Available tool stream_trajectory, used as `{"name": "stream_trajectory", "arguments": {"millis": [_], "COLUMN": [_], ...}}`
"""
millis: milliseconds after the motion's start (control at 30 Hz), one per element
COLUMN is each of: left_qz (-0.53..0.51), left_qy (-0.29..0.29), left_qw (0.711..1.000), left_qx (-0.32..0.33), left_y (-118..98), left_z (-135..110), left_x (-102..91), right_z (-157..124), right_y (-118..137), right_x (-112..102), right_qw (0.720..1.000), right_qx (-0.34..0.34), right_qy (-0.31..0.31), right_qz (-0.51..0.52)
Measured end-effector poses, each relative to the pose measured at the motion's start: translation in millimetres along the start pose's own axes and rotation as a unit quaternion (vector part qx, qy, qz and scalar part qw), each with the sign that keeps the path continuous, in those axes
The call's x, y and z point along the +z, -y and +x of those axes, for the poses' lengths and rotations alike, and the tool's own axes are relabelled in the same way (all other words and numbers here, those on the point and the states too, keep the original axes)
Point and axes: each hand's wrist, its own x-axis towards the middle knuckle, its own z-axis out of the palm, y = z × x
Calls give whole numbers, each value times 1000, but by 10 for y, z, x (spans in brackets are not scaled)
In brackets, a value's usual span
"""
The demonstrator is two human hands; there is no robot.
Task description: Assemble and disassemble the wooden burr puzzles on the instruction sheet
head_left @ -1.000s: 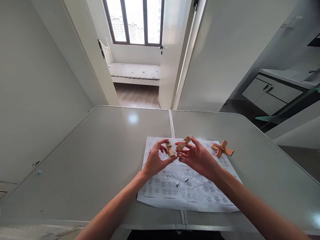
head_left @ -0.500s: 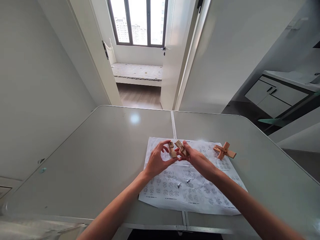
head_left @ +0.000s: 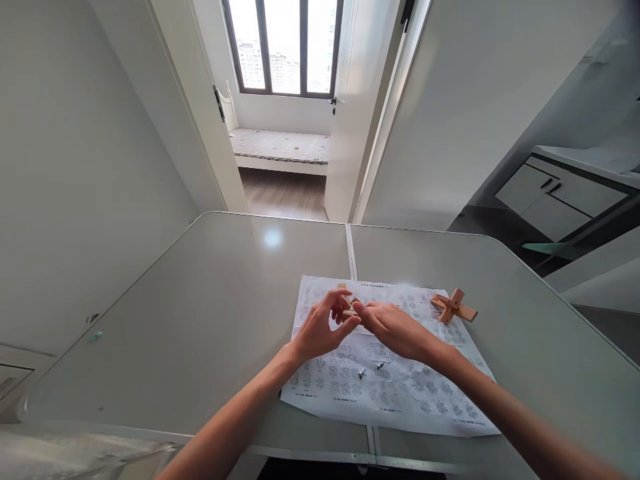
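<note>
Over the printed sheet (head_left: 345, 400), my left hand (head_left: 320, 328) is curled around a light notched wooden puzzle piece (head_left: 342, 286), whose upper end shows above the fingers. My right hand (head_left: 397, 328) meets it from the other side, closed with its thumb toward the left. Its own wooden piece is mostly hidden behind the fingers. The pieces are close together between both hands, but whether they interlock I cannot tell. Right of my right hand, a cross-shaped group of reddish wooden puzzle pieces (head_left: 454, 307) lies across the sheet's edge.
Two small shiny bits lie on the sheet: one silvery bit (head_left: 361, 374) and one darker bit (head_left: 380, 366). The grey table (head_left: 225, 300) has a metal seam (head_left: 351, 253) running through its middle. Beyond it are an open door (head_left: 360, 107) and a bed (head_left: 283, 143).
My hands have come closer together, and the right hand has turned palm down. The wooden pieces, plainly visible before, are now mostly covered by fingers. The view has shifted slightly.
</note>
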Motion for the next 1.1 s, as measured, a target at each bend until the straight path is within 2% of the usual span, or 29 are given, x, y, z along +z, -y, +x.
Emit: {"name": "stream_trajectory", "arguments": {"millis": [167,300,467,567,667,767,1100], "left_qz": [-39,-104,-233,-302,-360,-400,-447], "left_qy": [27,21,-18,-40,-44,-32,12], "left_qw": [999,992,962,937,913,895,871], "left_qx": [-26,-70,-141,-169,-186,-193,-203], "left_y": [0,10,91,129,126,97,24], "left_z": [23,58,115,140,151,154,126], "left_x": [0,-1,20,22,13,3,0], "right_z": [-4,39,43,16,17,53,181], "right_y": [-45,-93,-47,38,121,174,125], "right_x": [-34,-88,-172,-137,-61,-4,-11], "right_qw": [999,996,992,989,983,980,972], "right_qx": [-17,-5,0,-19,-55,-59,-11], "right_qy": [-7,-68,-123,-141,-112,-72,-78], "right_qz": [-49,-60,-36,45,134,176,221]}}
